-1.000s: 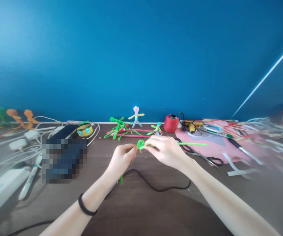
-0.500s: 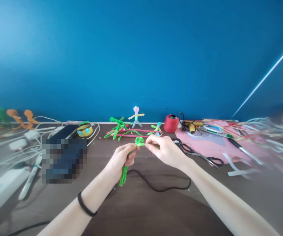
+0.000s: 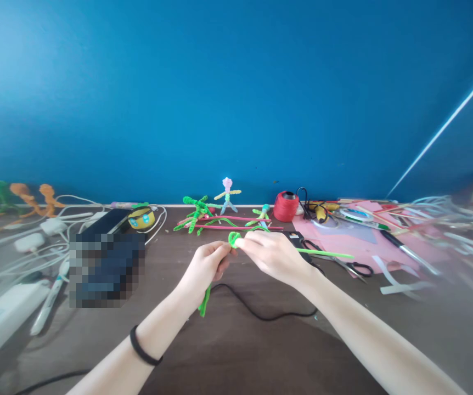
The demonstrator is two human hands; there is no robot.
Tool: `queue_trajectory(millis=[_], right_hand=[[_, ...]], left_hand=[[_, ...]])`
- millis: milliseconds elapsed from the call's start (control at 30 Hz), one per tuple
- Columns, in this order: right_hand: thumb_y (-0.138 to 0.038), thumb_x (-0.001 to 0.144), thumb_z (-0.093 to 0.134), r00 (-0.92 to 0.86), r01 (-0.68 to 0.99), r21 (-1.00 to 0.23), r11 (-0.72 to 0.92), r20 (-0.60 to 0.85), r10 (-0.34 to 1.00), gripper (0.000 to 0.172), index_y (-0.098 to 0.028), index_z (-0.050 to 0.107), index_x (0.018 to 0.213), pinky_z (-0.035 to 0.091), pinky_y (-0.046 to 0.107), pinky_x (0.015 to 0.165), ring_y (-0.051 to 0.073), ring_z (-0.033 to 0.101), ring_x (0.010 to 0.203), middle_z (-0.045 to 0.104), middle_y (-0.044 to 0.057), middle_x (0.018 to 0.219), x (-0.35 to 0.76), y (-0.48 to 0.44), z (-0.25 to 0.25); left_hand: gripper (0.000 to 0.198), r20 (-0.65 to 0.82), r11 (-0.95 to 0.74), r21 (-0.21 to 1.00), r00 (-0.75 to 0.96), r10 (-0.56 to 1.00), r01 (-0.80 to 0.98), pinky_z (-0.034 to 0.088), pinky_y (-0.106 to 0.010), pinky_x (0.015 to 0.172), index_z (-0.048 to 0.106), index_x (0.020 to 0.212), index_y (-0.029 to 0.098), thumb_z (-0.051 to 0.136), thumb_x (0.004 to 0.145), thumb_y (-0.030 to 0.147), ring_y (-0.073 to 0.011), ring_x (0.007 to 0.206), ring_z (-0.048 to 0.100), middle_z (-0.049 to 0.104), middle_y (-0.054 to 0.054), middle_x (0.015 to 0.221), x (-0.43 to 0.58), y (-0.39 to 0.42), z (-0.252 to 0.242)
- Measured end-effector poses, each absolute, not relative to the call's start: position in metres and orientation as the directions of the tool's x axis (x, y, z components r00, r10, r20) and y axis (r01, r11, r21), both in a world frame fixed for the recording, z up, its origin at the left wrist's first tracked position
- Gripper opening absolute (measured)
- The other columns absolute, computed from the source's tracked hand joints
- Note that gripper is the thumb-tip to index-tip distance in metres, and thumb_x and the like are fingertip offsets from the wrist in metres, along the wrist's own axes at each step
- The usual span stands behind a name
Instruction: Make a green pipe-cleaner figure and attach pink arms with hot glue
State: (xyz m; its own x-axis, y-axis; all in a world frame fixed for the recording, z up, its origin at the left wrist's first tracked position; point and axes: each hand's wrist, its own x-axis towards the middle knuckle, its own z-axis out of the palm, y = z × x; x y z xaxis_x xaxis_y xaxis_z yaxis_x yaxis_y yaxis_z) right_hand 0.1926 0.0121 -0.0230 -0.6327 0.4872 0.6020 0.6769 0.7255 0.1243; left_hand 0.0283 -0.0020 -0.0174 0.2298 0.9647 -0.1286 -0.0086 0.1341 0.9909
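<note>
Green pipe cleaners (image 3: 233, 239) are bent into a small loop between my two hands. My left hand (image 3: 208, 267) is closed around their lower part, and doubled green ends hang below it. My right hand (image 3: 275, 255) pinches beside the loop; its fingertips partly cover it. From behind the right hand a light green pipe cleaner (image 3: 327, 253) sticks out to the right. Beyond the hands stand a green pipe-cleaner figure (image 3: 196, 211), a pink, yellow and blue figure (image 3: 227, 196) and a small green and blue figure (image 3: 261, 213).
A red thread spool (image 3: 285, 206) stands by the wall. Scissors (image 3: 345, 266) and pink paper (image 3: 335, 238) lie right, with a black-handled tool (image 3: 409, 252). Left are white cables, a power strip (image 3: 10, 310), a marker (image 3: 49, 302) and a yellow round object (image 3: 141, 219). A black cord (image 3: 261, 315) crosses the table.
My right hand has turned over and moved closer to the loop, its fingers now covering part of it. A light green pipe cleaner has come into sight at its right.
</note>
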Motion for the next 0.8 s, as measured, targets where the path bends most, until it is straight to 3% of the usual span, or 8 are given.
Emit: queue_trajectory(millis=[167, 267, 367, 433, 567, 667, 800], right_hand=[[-0.014, 0.089, 0.039, -0.668, 0.657, 0.274, 0.702, 0.644, 0.374, 0.020, -0.016, 0.058, 0.082, 0.031, 0.023, 0.052, 0.011, 0.050, 0.059, 0.056, 0.000, 0.065, 0.191, 0.012, -0.024], [-0.015, 0.088, 0.038, -0.669, 0.643, 0.257, 0.721, 0.647, 0.366, 0.022, -0.016, 0.057, 0.077, 0.032, 0.024, 0.053, 0.011, 0.050, 0.059, 0.056, 0.001, 0.065, 0.189, 0.011, -0.026], [-0.012, 0.087, 0.038, -0.636, 0.650, 0.165, 0.742, 0.652, 0.413, 0.021, -0.015, 0.056, 0.077, 0.032, 0.023, 0.053, 0.012, 0.051, 0.060, 0.056, 0.002, 0.066, 0.188, 0.011, -0.028], [-0.013, 0.087, 0.038, -0.579, 0.655, 0.037, 0.754, 0.666, 0.471, 0.020, -0.015, 0.056, 0.076, 0.033, 0.023, 0.053, 0.012, 0.051, 0.061, 0.057, 0.003, 0.067, 0.186, 0.010, -0.030], [-0.017, 0.085, 0.043, -0.371, 0.584, -0.372, 0.722, 0.668, 0.645, 0.014, -0.016, 0.053, 0.075, 0.038, 0.021, 0.058, 0.012, 0.053, 0.064, 0.058, 0.002, 0.070, 0.182, 0.007, -0.028], [-0.017, 0.081, 0.048, -0.260, 0.454, -0.646, 0.613, 0.562, 0.785, 0.011, -0.017, 0.051, 0.070, 0.038, 0.021, 0.057, 0.010, 0.050, 0.058, 0.054, -0.001, 0.063, 0.179, 0.003, -0.024], [-0.021, 0.080, 0.050, -0.248, 0.214, -0.891, 0.401, 0.348, 0.904, 0.010, -0.017, 0.050, 0.071, 0.032, 0.021, 0.046, 0.008, 0.042, 0.048, 0.048, -0.004, 0.056, 0.177, 0.003, -0.019]], left_hand=[[0.021, -0.160, 0.156, 0.987, 0.228, 0.960, 0.037, 0.011, -0.017, 0.034, 0.052, 0.063, 0.015, 0.048, 0.072, 0.033, -0.0020, 0.030, 0.019, 0.031, 0.010, 0.035, 0.029, -0.001, -0.019], [0.022, -0.190, 0.181, 0.982, 0.236, 0.953, 0.062, 0.011, -0.018, 0.032, 0.052, 0.062, 0.015, 0.048, 0.070, 0.036, -0.0030, 0.027, 0.020, 0.034, 0.008, 0.032, 0.029, 0.000, -0.021], [0.022, -0.142, 0.133, 0.990, 0.205, 0.968, 0.057, 0.013, -0.018, 0.032, 0.050, 0.065, 0.016, 0.048, 0.070, 0.037, -0.0035, 0.028, 0.022, 0.037, 0.008, 0.034, 0.033, -0.004, -0.020], [0.020, -0.066, 0.055, 0.996, 0.173, 0.983, 0.068, 0.017, -0.017, 0.034, 0.048, 0.067, 0.017, 0.047, 0.073, 0.036, -0.0042, 0.031, 0.025, 0.040, 0.008, 0.038, 0.036, -0.008, -0.019], [0.017, 0.082, -0.104, 0.986, 0.168, 0.982, 0.127, 0.025, -0.019, 0.039, 0.043, 0.071, 0.018, 0.039, 0.081, 0.032, -0.0056, 0.036, 0.033, 0.047, 0.006, 0.049, 0.041, -0.014, -0.022], [0.017, 0.166, -0.196, 0.965, 0.169, 0.971, 0.175, 0.028, -0.019, 0.042, 0.043, 0.073, 0.019, 0.037, 0.084, 0.030, -0.0063, 0.040, 0.036, 0.048, 0.006, 0.055, 0.040, -0.015, -0.028], [0.019, 0.243, -0.283, 0.922, 0.174, 0.954, 0.264, 0.033, -0.020, 0.049, 0.044, 0.073, 0.020, 0.035, 0.085, 0.031, -0.0080, 0.048, 0.040, 0.047, 0.005, 0.060, 0.037, -0.014, -0.033]])
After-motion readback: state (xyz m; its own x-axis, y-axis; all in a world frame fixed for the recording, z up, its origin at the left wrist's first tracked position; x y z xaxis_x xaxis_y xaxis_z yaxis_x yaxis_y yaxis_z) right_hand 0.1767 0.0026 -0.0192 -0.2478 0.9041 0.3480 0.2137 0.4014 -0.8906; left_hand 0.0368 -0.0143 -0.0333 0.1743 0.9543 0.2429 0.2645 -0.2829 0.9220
